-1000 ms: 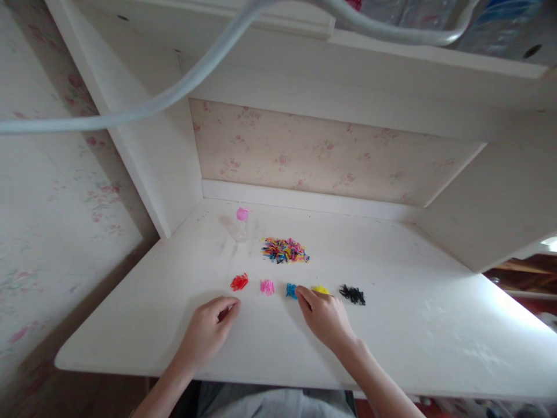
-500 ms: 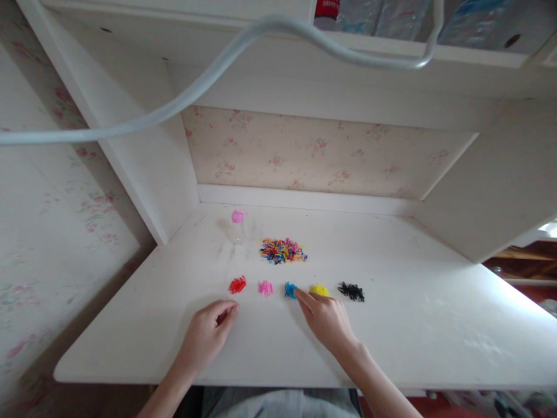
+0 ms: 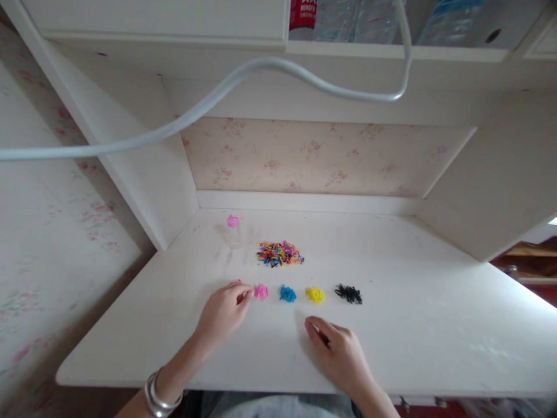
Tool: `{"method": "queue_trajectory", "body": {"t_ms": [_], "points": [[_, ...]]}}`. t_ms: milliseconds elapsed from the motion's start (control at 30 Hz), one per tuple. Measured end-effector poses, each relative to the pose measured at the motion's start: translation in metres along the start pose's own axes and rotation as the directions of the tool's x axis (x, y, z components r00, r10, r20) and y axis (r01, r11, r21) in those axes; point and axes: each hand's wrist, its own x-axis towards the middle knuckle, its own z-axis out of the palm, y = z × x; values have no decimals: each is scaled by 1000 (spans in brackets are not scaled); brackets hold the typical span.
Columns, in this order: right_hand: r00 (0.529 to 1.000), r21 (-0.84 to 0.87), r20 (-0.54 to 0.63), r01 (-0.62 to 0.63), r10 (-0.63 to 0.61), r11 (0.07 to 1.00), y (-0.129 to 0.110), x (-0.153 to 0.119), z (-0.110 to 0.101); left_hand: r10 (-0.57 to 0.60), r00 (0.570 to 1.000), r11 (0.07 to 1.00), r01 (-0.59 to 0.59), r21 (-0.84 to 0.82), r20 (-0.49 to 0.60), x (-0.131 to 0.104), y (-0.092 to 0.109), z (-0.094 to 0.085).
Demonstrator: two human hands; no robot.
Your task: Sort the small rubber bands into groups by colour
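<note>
My left hand [image 3: 227,305] is closed in a pinch, its fingertips at the left edge of a pink pile of small rubber bands [image 3: 261,292]. Whether anything is between those fingers is too small to see. Under and behind this hand, only a speck of the red pile [image 3: 239,281] shows. My right hand [image 3: 338,348] rests nearer the desk's front edge, fingers curled together with nothing visible in them. Beyond it lie a blue pile [image 3: 288,294], a yellow pile [image 3: 315,295] and a black pile [image 3: 348,294] of bands, all apart from the hand.
Behind the row lies a larger heap of mixed-colour bands [image 3: 280,253]. To its left stands a clear bottle with a pink cap [image 3: 234,222]. A pale bent tube [image 3: 270,62] crosses the upper view, below a shelf holding plastic bottles [image 3: 337,20].
My right hand has drawn back from the blue pile toward me. My left hand has moved right and forward, covering most of the red pile and reaching the pink one. The view has tilted up slightly.
</note>
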Motion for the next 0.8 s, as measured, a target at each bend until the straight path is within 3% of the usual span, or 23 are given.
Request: {"method": "queue_trajectory", "body": {"t_ms": [133,333,567,800], "points": [[1000,29,-7,-29,29,999,-2,2,-3,-65,996,977,50,207,65,40,20,9],[1000,55,2,8,-8,998,-3,2,-7,-116,992,945,92,314,58,78,27,28],[1000,73,13,21,-22,997,0,2,-7,-147,988,918,116,379,54,87,30,37],[999,82,24,25,-27,996,-2,2,-10,-131,990,920,103,377,49,77,29,25]]}}
